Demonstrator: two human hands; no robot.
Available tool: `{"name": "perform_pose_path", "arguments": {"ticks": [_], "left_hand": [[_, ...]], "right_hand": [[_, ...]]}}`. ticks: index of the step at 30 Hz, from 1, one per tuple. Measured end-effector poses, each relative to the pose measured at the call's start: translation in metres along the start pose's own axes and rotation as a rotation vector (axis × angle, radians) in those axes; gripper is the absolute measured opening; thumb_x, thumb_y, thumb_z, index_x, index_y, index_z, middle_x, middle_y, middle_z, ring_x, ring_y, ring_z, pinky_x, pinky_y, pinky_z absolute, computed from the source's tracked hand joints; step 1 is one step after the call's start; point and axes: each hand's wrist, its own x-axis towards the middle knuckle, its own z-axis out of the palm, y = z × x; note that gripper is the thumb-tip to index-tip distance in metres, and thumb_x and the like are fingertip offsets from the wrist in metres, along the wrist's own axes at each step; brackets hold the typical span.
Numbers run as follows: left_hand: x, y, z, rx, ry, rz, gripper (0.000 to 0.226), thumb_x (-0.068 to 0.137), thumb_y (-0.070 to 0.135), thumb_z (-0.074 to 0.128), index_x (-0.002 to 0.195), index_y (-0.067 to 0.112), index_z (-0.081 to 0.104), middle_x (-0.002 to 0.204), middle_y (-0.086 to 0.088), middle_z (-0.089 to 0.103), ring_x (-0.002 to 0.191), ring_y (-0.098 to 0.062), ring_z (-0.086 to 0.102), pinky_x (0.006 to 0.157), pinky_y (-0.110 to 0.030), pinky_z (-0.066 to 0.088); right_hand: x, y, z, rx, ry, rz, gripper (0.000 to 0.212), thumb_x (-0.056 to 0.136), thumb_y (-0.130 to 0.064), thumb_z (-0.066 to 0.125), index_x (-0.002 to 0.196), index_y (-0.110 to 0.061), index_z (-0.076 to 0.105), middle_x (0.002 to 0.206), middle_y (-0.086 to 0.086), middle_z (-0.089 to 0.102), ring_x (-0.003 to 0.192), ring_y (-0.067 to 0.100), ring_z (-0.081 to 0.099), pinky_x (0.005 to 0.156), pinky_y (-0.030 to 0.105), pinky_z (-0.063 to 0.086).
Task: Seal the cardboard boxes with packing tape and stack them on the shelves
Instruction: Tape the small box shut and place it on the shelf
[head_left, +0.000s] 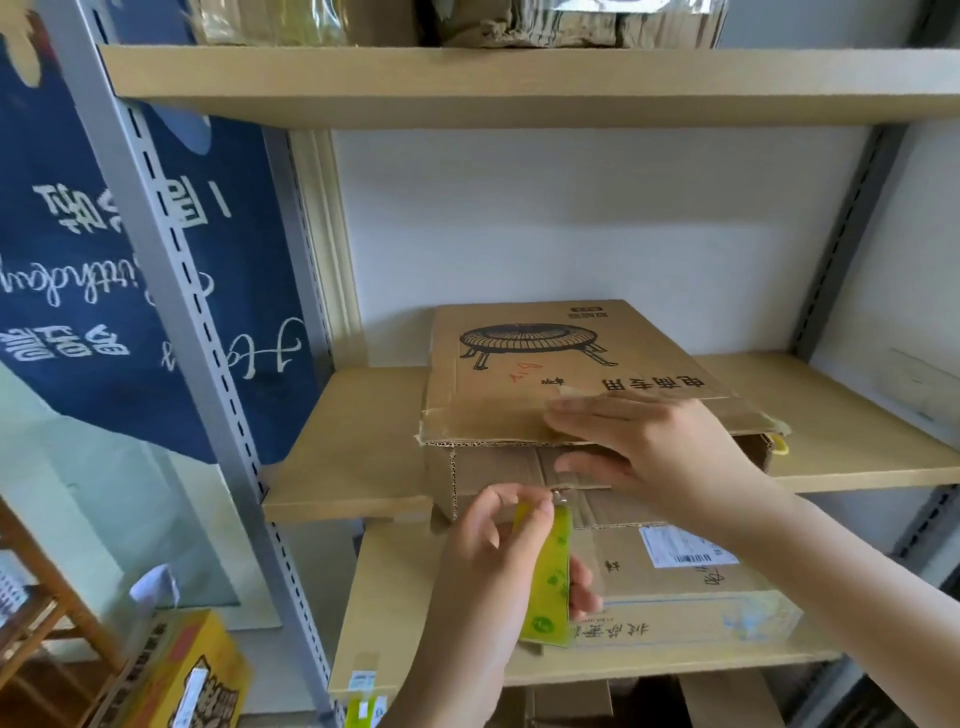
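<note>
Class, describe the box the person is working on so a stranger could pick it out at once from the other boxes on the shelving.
Find the middle board of the shelving unit. The cardboard box stands on it, overhanging the front edge, with the right hand flat on its lid. Unlike the labelled box on the board below, its lid bears an upside-down line drawing of a round, legged appliance.

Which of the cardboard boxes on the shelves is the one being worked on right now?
The box with the fan drawing on the middle shelf. The right hand presses its top flap and the left hand holds the green tape roll at its front. The labelled box below is untouched.
</note>
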Motion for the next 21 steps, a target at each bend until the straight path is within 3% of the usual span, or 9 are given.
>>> {"name": "perform_pose_path", "arguments": {"ticks": [2, 4, 7, 10, 12, 14, 16, 18, 21], "left_hand": [[-0.004, 0.006, -0.006, -0.014, 0.008, 0.028, 0.014, 0.101, 0.020, 0.052, 0.100, 0.007, 0.058, 0.061, -0.025, 0.065, 0.045, -0.031, 0.062, 0.044, -0.031, 0.052], [-0.006, 0.011, -0.012, -0.026, 0.017, 0.054, 0.019, 0.102, 0.015, 0.044, 0.097, 0.011, 0.062, 0.061, -0.025, 0.065, 0.045, -0.032, 0.064, 0.044, -0.032, 0.053], [-0.013, 0.017, -0.025, 0.001, 0.025, 0.064, 0.029, 0.101, 0.002, 0.038, 0.093, 0.018, 0.062, 0.060, -0.022, 0.065, 0.045, -0.034, 0.064, 0.044, -0.033, 0.054], [-0.026, 0.020, -0.041, 0.067, 0.024, 0.101, 0.029, 0.097, -0.008, 0.040, 0.100, 0.015, 0.058, 0.066, -0.019, 0.068, 0.051, -0.033, 0.066, 0.048, -0.035, 0.053], [-0.033, 0.020, -0.054, 0.086, 0.068, 0.095, 0.028, 0.096, -0.010, 0.042, 0.108, 0.012, 0.055, 0.067, -0.016, 0.069, 0.052, -0.029, 0.065, 0.049, -0.034, 0.053], [-0.034, 0.020, -0.071, 0.113, 0.161, 0.077, 0.034, 0.097, -0.007, 0.045, 0.116, 0.019, 0.053, 0.072, -0.014, 0.070, 0.053, -0.026, 0.065, 0.049, -0.032, 0.055], [-0.029, 0.016, -0.092, 0.188, 0.259, 0.039, 0.041, 0.099, 0.000, 0.049, 0.125, 0.031, 0.046, 0.087, -0.017, 0.071, 0.058, -0.024, 0.068, 0.055, -0.033, 0.058], [-0.022, 0.012, -0.114, 0.201, 0.338, -0.044, 0.040, 0.101, 0.005, 0.050, 0.130, 0.031, 0.044, 0.087, -0.017, 0.072, 0.062, -0.026, 0.069, 0.066, -0.041, 0.060], [-0.008, 0.008, -0.142, 0.088, 0.440, -0.132, 0.033, 0.103, 0.008, 0.050, 0.132, 0.021, 0.043, 0.072, -0.014, 0.070, 0.051, -0.021, 0.066, 0.054, -0.030, 0.054]], "right_hand": [[0.001, -0.023, -0.010, 0.263, 0.002, 0.194, 0.032, 0.092, -0.052, 0.059, 0.109, -0.029, 0.073, 0.106, -0.018, 0.071, 0.095, 0.001, 0.068, 0.075, 0.021, 0.057], [0.005, -0.047, -0.012, 0.453, -0.054, 0.342, 0.031, 0.088, -0.060, 0.059, 0.095, -0.033, 0.072, 0.089, -0.021, 0.069, 0.083, -0.003, 0.067, 0.068, 0.014, 0.054], [0.016, -0.076, -0.003, 0.586, -0.144, 0.479, 0.010, 0.079, -0.044, 0.076, 0.072, -0.040, 0.069, 0.078, -0.021, 0.068, 0.074, -0.002, 0.066, 0.066, 0.012, 0.051], [0.027, -0.096, 0.008, 0.523, -0.218, 0.596, 0.020, 0.084, -0.038, 0.075, 0.067, -0.030, 0.070, 0.063, -0.015, 0.068, 0.060, 0.002, 0.064, 0.057, 0.018, 0.051], [0.033, -0.112, 0.019, 0.326, -0.307, 0.564, 0.024, 0.090, -0.045, 0.063, 0.077, -0.025, 0.067, 0.063, -0.007, 0.065, 0.065, 0.008, 0.063, 0.064, 0.030, 0.052], [0.040, -0.129, 0.034, 0.195, -0.292, 0.423, 0.026, 0.095, -0.041, 0.054, 0.081, -0.021, 0.062, 0.077, -0.006, 0.060, 0.080, 0.015, 0.058, 0.067, 0.031, 0.047], [0.050, -0.143, 0.047, 0.245, -0.276, 0.323, 0.024, 0.098, -0.032, 0.054, 0.082, -0.015, 0.060, 0.084, -0.003, 0.056, 0.086, 0.020, 0.053, 0.069, 0.034, 0.045], [0.060, -0.153, 0.064, 0.303, -0.265, 0.287, 0.023, 0.099, -0.026, 0.055, 0.083, -0.010, 0.061, 0.085, 0.000, 0.056, 0.087, 0.021, 0.051, 0.072, 0.035, 0.045], [0.078, -0.163, 0.102, 0.372, -0.242, 0.309, 0.021, 0.099, -0.021, 0.056, 0.086, -0.007, 0.065, 0.087, 0.002, 0.059, 0.088, 0.020, 0.052, 0.072, 0.034, 0.044]]}}
